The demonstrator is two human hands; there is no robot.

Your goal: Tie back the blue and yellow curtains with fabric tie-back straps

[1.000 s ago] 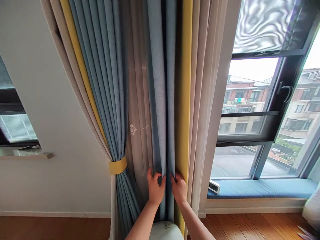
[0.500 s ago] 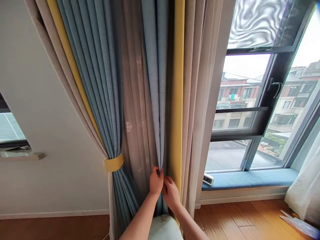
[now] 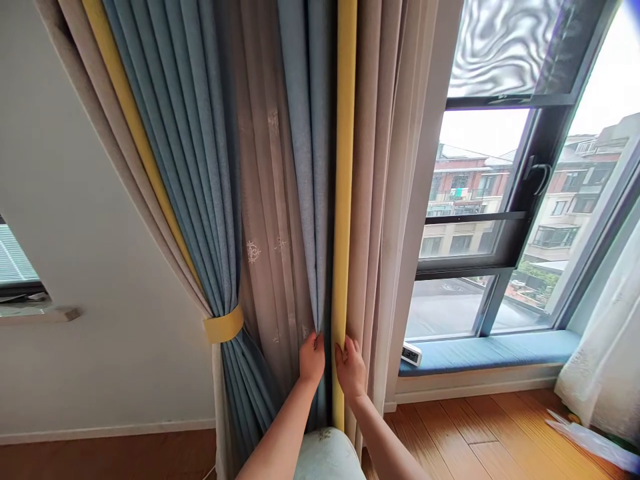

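Observation:
A long curtain with blue, yellow and beige bands hangs in front of me. My left hand (image 3: 312,359) pinches gathered folds of its blue part (image 3: 313,200). A little to the right, my right hand (image 3: 351,368) is closed at the edge of the yellow band (image 3: 343,220), its thumb on the yellow cloth and its fingers by the beige folds (image 3: 367,200). Left of my hands, a second blue curtain (image 3: 185,147) is drawn in by a yellow tieback (image 3: 224,325). Between the two hangs a sheer embroidered curtain (image 3: 267,220).
Below my hands is a pale rounded padded surface (image 3: 327,457). To the right are a window (image 3: 520,233), a blue sill cushion (image 3: 490,353) and a small white digital clock (image 3: 411,354). Clear plastic (image 3: 593,440) lies on the wooden floor (image 3: 445,433) near a white curtain (image 3: 605,360).
My right hand has moved right, away from the left hand, onto the yellow band, which now looks narrower. My left hand still pinches the blue folds. The view has shifted slightly.

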